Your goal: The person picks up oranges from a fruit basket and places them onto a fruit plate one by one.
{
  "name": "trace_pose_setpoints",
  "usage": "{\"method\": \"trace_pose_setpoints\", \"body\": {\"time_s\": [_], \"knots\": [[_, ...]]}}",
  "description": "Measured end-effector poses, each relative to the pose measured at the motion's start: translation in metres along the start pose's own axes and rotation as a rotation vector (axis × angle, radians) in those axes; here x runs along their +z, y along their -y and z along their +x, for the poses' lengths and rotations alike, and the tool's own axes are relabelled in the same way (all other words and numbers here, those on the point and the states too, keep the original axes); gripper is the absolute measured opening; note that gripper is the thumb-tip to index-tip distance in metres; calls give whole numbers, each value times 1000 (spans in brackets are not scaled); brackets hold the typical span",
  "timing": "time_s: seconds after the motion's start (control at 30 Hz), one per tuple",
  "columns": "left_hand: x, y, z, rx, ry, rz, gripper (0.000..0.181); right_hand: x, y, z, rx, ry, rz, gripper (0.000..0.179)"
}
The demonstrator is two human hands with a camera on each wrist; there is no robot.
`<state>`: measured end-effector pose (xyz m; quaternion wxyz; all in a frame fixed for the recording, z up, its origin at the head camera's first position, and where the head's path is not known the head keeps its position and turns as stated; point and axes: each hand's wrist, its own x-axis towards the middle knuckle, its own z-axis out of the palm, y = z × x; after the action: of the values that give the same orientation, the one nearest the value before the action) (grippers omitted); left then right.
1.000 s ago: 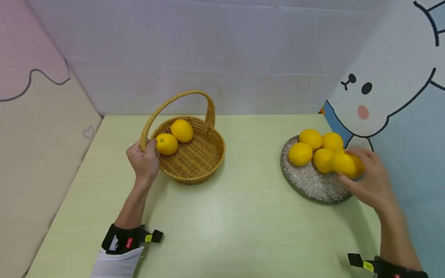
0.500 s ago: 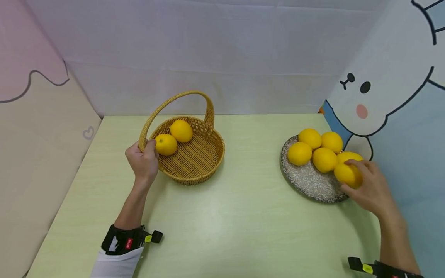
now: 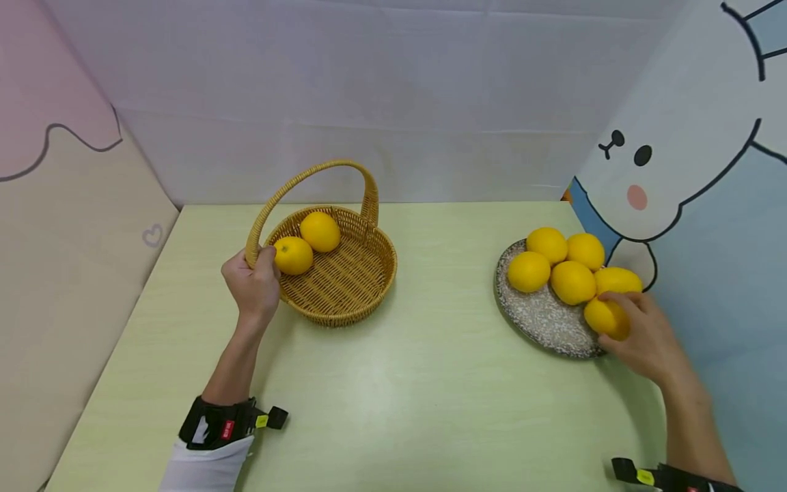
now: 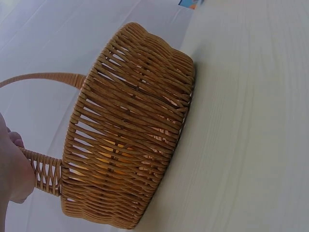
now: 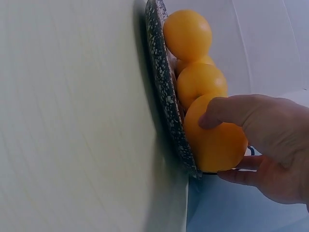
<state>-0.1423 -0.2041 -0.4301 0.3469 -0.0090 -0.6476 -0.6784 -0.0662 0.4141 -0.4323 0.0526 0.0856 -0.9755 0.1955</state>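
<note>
My left hand grips the lower left part of the arched handle of a round wicker basket. Two yellow lemons lie in the basket's left half. In the left wrist view the basket's woven side hides most of what is inside. At the right, my right hand holds a lemon between thumb and fingers, right at the edge of a speckled grey plate. Several other lemons are grouped on the plate's far side. The right wrist view shows the thumb across the held lemon.
Basket and plate stand apart on a pale green table. A white backdrop rises behind the table's back edge. Close on the right is a blue panel with a cartoon face; a beige and pink panel stands at the left.
My right hand has drawn the lemon slightly left and toward me, away from the lemon behind it, to the plate's near right edge. The left hand and basket have stayed put.
</note>
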Motion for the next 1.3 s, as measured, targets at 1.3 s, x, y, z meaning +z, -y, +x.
{"method": "trace_pose_setpoints", "body": {"time_s": [1.3], "knots": [[10, -31, -4, -19, -3, 10, 45, -9, 51, 34, -99, -91, 12, 66]]}}
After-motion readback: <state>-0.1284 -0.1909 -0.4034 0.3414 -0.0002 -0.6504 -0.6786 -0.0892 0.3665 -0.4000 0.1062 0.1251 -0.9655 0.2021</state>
